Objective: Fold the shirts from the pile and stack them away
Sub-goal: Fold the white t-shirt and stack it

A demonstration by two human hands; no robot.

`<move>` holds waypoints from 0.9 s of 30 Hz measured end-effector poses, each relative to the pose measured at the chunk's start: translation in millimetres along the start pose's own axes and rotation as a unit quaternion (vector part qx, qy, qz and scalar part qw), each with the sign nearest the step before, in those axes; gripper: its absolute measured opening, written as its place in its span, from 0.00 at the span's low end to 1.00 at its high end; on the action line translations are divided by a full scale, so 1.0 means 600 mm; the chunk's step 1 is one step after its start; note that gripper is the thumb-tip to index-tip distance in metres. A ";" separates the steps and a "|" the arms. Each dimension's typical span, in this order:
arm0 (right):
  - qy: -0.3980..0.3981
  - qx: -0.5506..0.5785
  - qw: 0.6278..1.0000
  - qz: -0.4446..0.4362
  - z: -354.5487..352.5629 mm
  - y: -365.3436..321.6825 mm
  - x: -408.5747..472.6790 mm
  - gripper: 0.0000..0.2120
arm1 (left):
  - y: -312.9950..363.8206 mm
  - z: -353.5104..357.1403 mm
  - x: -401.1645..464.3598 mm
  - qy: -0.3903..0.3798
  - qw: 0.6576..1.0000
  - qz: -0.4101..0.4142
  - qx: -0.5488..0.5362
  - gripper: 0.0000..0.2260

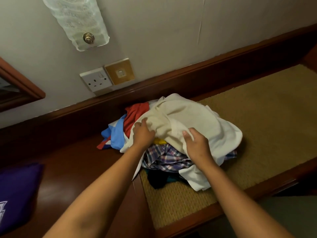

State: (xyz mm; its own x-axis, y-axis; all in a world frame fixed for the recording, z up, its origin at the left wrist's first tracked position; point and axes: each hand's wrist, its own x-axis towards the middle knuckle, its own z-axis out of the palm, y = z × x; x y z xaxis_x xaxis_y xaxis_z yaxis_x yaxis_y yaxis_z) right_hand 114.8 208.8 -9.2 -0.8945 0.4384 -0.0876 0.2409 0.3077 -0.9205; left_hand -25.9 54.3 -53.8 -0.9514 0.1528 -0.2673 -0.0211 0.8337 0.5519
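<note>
Cream shirt (188,117) gripped by left hand (143,133) and right hand (197,143).

A furnished bedroom, likely a hotel room.
Polished wooden desk (72,169), glass wall lamp (77,23), wall socket (96,80), brass switch (120,71).

Counts: 2 hands, left hand (143,133) and right hand (197,143); 1 pile of shirts (171,134) under both hands; 1 cream shirt (192,117) on top; 1 plaid shirt (164,158) below the right hand; 1 red shirt (135,114); 1 folded purple shirt (15,194) far left of the left hand; 1 wall socket (96,79); 1 brass switch plate (120,71); 1 wall lamp (77,21).
</note>
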 end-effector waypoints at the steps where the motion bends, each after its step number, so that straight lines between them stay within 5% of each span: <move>1: -0.024 0.014 1.000 -0.010 0.004 -0.013 -0.016 0.12 | -0.003 -0.007 -0.004 0.002 1.000 0.010 0.022 0.35; 5: -0.095 0.079 0.991 -0.045 0.014 -0.055 -0.071 0.13 | -0.001 -0.037 0.000 -0.056 0.994 0.076 0.055 0.38; 7: -0.093 0.091 0.990 -0.060 0.013 -0.076 -0.094 0.13 | 0.002 -0.052 -0.010 -0.077 0.992 0.103 0.015 0.30; 9: -0.073 0.091 0.991 -0.073 0.013 -0.095 -0.119 0.14 | -0.002 -0.068 -0.028 -0.017 0.992 0.119 -0.041 0.14; 17: 0.094 0.053 0.983 -0.148 0.045 -0.200 -0.259 0.07 | -0.096 -0.244 -0.159 0.112 0.955 0.227 -0.156 0.09; 23: 0.270 -0.053 0.927 -0.256 0.028 -0.333 -0.338 0.10 | -0.107 -0.399 -0.280 0.146 0.902 0.337 -0.227 0.08; 27: 0.303 -0.079 0.901 -0.300 0.003 -0.422 -0.377 0.11 | -0.090 -0.488 -0.345 0.206 0.871 0.386 -0.224 0.08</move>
State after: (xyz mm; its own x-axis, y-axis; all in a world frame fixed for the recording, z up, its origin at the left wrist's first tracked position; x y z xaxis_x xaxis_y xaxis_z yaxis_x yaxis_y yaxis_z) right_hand 255.8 30.2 242.8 -0.5240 0.5190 0.6753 -0.1242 0.7378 -0.6635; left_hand 82.0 -178.0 203.0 -0.7632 0.2960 0.5744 0.6432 0.2621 0.7195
